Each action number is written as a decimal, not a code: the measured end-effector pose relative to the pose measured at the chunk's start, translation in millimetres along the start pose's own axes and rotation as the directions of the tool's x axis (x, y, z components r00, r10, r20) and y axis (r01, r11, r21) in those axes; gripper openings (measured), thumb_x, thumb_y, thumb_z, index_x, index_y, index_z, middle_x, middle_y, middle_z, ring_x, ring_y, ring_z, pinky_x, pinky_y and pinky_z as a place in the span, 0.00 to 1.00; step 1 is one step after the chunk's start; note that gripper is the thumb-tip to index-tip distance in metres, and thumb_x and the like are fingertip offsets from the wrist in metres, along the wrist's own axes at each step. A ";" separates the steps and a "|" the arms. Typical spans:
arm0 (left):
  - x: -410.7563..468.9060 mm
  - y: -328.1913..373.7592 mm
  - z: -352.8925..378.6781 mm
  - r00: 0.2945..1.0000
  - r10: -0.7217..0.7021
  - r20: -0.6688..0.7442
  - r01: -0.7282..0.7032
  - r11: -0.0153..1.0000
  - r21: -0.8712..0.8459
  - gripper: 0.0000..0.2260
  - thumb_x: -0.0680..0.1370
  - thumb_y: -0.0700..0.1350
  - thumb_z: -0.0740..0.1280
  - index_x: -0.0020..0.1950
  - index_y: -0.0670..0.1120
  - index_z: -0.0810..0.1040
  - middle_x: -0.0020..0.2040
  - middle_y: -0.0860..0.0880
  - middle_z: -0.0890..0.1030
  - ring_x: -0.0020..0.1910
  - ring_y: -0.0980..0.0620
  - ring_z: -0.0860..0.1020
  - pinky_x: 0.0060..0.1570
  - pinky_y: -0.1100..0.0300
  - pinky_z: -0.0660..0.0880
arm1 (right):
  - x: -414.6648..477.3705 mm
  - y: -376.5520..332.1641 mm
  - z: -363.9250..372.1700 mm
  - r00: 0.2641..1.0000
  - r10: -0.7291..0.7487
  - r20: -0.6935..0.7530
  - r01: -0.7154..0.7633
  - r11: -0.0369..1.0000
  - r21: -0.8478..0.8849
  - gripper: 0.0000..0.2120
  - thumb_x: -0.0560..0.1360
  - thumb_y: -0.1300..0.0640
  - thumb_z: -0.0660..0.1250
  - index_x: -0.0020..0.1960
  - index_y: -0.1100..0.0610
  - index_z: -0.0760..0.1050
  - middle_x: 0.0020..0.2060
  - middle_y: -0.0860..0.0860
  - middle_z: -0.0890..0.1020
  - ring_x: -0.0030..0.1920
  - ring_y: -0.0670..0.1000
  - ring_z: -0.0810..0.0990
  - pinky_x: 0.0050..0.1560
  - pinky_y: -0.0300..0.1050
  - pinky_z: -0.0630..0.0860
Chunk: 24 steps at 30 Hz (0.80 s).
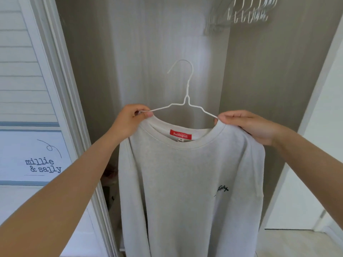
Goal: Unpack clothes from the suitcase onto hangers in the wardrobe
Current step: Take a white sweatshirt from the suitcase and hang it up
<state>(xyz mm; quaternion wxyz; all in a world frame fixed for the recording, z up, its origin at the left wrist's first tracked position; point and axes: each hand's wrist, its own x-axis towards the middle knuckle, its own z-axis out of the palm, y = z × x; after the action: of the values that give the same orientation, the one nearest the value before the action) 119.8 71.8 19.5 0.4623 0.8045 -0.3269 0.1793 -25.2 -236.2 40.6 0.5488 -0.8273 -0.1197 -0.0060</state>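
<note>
A pale grey sweatshirt (191, 182) with a red neck label and a small dark chest logo hangs in front of the open wardrobe. A white wire hanger (186, 101) sits in its neck opening, hook upright and free of any rail. My left hand (130, 120) pinches the hanger's left arm together with the sweatshirt's shoulder. My right hand (248, 125) pinches the sweatshirt's other shoulder where the hanger's right arm enters the fabric. The suitcase is out of view.
Several empty white hangers (246, 13) hang at the wardrobe's top right. The wardrobe's grey back wall (148, 52) is behind the sweatshirt. A white louvred door (27, 71) with a "millie & sally" sign stands at the left. Pale floor shows at lower right.
</note>
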 end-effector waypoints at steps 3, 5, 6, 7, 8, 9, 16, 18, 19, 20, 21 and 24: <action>20.9 -1.6 -6.4 0.987 0.017 -0.158 -0.014 1.000 0.021 0.07 0.77 0.42 0.68 0.47 0.41 0.84 0.40 0.40 0.80 0.36 0.54 0.69 0.36 0.67 0.64 | 22.6 -16.2 1.9 0.997 -0.044 -0.062 0.050 0.994 0.097 0.11 0.77 0.54 0.62 0.49 0.57 0.81 0.43 0.51 0.85 0.44 0.47 0.83 0.42 0.37 0.79; 37.7 -1.9 -10.7 0.973 0.039 -0.229 -0.031 0.999 0.040 0.08 0.79 0.41 0.66 0.51 0.41 0.83 0.45 0.41 0.82 0.41 0.52 0.74 0.42 0.62 0.69 | 42.1 -28.5 4.7 0.992 -0.076 -0.099 0.088 0.988 0.128 0.10 0.78 0.54 0.63 0.49 0.57 0.82 0.43 0.52 0.85 0.44 0.48 0.84 0.44 0.39 0.80; 45.7 -2.1 -12.4 0.968 0.046 -0.247 -0.037 0.998 0.043 0.08 0.80 0.40 0.64 0.54 0.41 0.82 0.49 0.41 0.82 0.46 0.51 0.76 0.48 0.59 0.71 | 51.6 -35.0 6.8 0.989 -0.087 -0.122 0.103 0.985 0.135 0.10 0.78 0.54 0.63 0.49 0.57 0.82 0.42 0.52 0.85 0.43 0.48 0.84 0.44 0.39 0.80; 55.0 -2.4 -16.0 0.966 0.046 -0.253 -0.032 0.998 0.058 0.10 0.81 0.40 0.63 0.59 0.42 0.80 0.55 0.42 0.81 0.51 0.51 0.76 0.53 0.60 0.71 | 64.0 -42.6 8.3 0.984 -0.098 -0.150 0.120 0.982 0.143 0.11 0.78 0.54 0.63 0.49 0.57 0.82 0.42 0.53 0.85 0.42 0.48 0.84 0.43 0.39 0.80; 62.4 -3.9 -19.5 0.970 0.029 -0.241 -0.008 0.996 0.089 0.13 0.81 0.41 0.62 0.65 0.43 0.76 0.61 0.44 0.78 0.57 0.51 0.75 0.58 0.62 0.68 | 75.6 -50.1 9.9 0.978 -0.103 -0.182 0.131 0.979 0.154 0.10 0.78 0.55 0.63 0.49 0.58 0.82 0.41 0.53 0.85 0.41 0.49 0.84 0.42 0.38 0.80; 67.2 -6.8 -22.7 0.976 0.007 -0.216 0.023 0.990 0.136 0.16 0.81 0.41 0.62 0.69 0.44 0.72 0.66 0.45 0.74 0.63 0.50 0.72 0.62 0.65 0.64 | 86.5 -56.6 11.6 0.971 -0.104 -0.215 0.141 0.977 0.162 0.10 0.78 0.55 0.64 0.49 0.59 0.82 0.41 0.53 0.85 0.41 0.49 0.84 0.43 0.38 0.81; 80.4 -34.5 -69.3 0.988 0.128 -0.083 -0.054 0.802 0.595 0.22 0.78 0.47 0.65 0.72 0.50 0.68 0.71 0.51 0.69 0.68 0.48 0.70 0.66 0.55 0.65 | 180.7 -119.3 29.8 0.943 -0.149 -0.298 0.186 0.977 0.100 0.10 0.78 0.54 0.65 0.48 0.58 0.82 0.38 0.51 0.86 0.38 0.47 0.84 0.42 0.37 0.81; 81.4 -35.7 -82.6 0.986 0.159 -0.056 -0.079 0.727 0.682 0.21 0.78 0.50 0.64 0.71 0.51 0.68 0.71 0.53 0.70 0.67 0.49 0.71 0.66 0.54 0.66 | 210.6 -145.1 38.3 0.930 -0.177 -0.321 0.213 0.974 0.079 0.10 0.79 0.55 0.64 0.51 0.59 0.82 0.39 0.51 0.86 0.37 0.45 0.84 0.40 0.35 0.80; 81.1 -37.0 -87.5 0.987 0.154 -0.051 -0.078 0.725 0.684 0.21 0.79 0.50 0.64 0.72 0.52 0.67 0.71 0.53 0.70 0.68 0.50 0.70 0.66 0.54 0.66 | 225.7 -157.6 42.3 0.924 -0.190 -0.332 0.225 0.972 0.069 0.11 0.79 0.55 0.64 0.52 0.60 0.82 0.40 0.52 0.85 0.37 0.46 0.84 0.39 0.36 0.80; 82.2 -40.0 -93.7 0.988 0.144 -0.056 -0.071 0.744 0.665 0.21 0.78 0.50 0.64 0.72 0.52 0.67 0.71 0.54 0.70 0.68 0.51 0.70 0.66 0.55 0.65 | 241.6 -173.0 47.3 0.915 -0.207 -0.346 0.240 0.969 0.055 0.11 0.79 0.55 0.64 0.53 0.60 0.81 0.42 0.53 0.85 0.37 0.47 0.84 0.39 0.36 0.80; 80.8 -41.7 -97.2 0.992 0.116 -0.057 -0.055 0.777 0.627 0.21 0.78 0.50 0.64 0.72 0.53 0.67 0.71 0.55 0.70 0.68 0.52 0.69 0.66 0.56 0.65 | 256.0 -186.8 51.2 0.905 -0.218 -0.364 0.253 0.966 0.051 0.11 0.79 0.55 0.64 0.54 0.61 0.81 0.42 0.53 0.85 0.37 0.48 0.84 0.38 0.37 0.81; 68.9 -56.4 -95.5 0.999 0.044 -0.009 -0.033 0.866 0.499 0.21 0.79 0.51 0.64 0.71 0.54 0.66 0.70 0.57 0.69 0.69 0.56 0.67 0.66 0.60 0.65 | 300.9 -230.8 60.9 0.857 -0.253 -0.448 0.306 0.951 0.049 0.14 0.79 0.56 0.64 0.58 0.65 0.78 0.45 0.56 0.83 0.41 0.51 0.83 0.44 0.42 0.81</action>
<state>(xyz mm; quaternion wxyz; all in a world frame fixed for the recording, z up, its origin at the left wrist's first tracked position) 209.8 149.5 73.5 0.2389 0.8880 -0.2808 0.2748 212.4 -38.1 268.2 0.6028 -0.7445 -0.1130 -0.2637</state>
